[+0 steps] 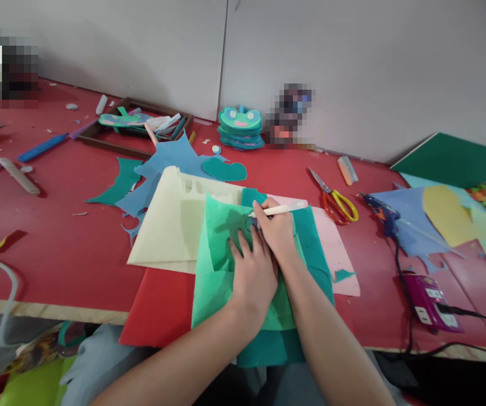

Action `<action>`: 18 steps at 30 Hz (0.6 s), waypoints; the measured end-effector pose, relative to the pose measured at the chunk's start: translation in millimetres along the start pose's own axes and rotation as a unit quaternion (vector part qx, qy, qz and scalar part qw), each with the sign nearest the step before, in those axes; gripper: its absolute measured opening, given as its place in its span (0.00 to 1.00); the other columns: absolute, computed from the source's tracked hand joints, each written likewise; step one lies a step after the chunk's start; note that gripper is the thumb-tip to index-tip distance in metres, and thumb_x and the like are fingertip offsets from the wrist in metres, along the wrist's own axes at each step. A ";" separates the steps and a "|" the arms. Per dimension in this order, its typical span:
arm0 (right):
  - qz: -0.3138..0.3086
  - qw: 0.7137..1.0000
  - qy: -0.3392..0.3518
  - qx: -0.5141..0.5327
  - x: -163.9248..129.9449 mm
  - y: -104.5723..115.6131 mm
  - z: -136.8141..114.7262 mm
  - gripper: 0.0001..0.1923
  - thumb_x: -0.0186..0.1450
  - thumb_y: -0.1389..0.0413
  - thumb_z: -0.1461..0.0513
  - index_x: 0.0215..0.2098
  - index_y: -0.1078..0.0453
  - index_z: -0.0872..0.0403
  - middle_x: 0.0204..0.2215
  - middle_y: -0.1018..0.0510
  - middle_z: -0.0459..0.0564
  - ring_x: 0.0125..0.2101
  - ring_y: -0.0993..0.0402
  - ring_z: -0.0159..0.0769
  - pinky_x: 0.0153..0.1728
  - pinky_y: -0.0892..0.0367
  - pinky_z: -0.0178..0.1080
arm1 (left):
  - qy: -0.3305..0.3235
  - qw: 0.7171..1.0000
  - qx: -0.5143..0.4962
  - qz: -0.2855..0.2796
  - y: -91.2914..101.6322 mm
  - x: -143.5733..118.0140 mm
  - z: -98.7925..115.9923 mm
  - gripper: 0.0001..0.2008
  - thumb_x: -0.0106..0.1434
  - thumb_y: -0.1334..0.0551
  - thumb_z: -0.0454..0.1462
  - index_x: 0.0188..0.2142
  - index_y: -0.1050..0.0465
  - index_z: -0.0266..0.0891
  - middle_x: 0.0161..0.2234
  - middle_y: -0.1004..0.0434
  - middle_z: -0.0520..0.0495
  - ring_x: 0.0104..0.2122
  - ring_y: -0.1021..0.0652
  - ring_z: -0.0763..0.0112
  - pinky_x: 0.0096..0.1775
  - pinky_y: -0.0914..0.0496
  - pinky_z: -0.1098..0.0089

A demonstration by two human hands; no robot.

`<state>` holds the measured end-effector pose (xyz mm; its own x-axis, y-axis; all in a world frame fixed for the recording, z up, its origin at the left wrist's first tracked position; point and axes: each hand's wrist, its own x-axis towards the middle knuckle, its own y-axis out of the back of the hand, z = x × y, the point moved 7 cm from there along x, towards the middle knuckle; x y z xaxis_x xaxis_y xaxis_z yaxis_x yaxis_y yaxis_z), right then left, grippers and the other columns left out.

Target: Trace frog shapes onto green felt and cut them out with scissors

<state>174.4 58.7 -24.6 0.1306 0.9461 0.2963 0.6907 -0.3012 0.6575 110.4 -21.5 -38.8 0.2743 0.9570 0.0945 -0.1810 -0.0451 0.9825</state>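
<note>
My right hand [275,231] grips a white pen [283,210] with its tip down on a light green felt sheet [217,254]. My left hand [252,270] lies flat on that same sheet just beside it, fingers spread, pressing a darker shape that shows under the felt. The green sheet rests on a teal sheet [317,248], a cream sheet [171,220], a pink sheet [340,254] and a red sheet [158,307], all stacked at the front of the red table [57,225].
Orange and yellow scissors [336,200] lie right of the stack. A blue glue gun [384,217] and purple power strip [431,299] with cables sit farther right. A pile of frog-face cutouts [240,127], a wooden tray [137,127], blue scraps [162,169] and loose sticks lie behind.
</note>
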 end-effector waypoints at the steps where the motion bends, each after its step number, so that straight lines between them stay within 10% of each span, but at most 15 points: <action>1: -0.001 1.000 -0.001 -0.003 0.1 -0.2 0.2 0.17 0.63 0.51 0.54 0.19 0.43 0.51 0.13 0.36 0.41 0.17 0.39 0.30 0.24 0.44 0.33 | -0.001 1.000 0.000 0.000 0.1 -0.1 0.1 0.26 0.62 0.53 0.32 0.60 0.46 0.28 0.60 0.42 0.32 0.56 0.38 0.40 0.53 0.41 0.41; 18: -0.054 0.998 0.008 -0.004 -0.8 -8.7 1.6 0.18 0.63 0.52 0.52 0.19 0.42 0.51 0.14 0.32 0.43 0.19 0.34 0.33 0.23 0.42 0.34 | 0.004 1.000 -0.004 0.002 1.8 0.2 -0.1 0.26 0.63 0.52 0.33 0.60 0.46 0.30 0.60 0.42 0.34 0.55 0.37 0.41 0.52 0.40 0.42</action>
<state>169.4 60.7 -31.7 0.0440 0.9712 0.2340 0.6950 -0.1980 0.6912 110.0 -21.4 -37.0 0.2665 0.9590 0.0968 -0.1890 -0.0465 0.9809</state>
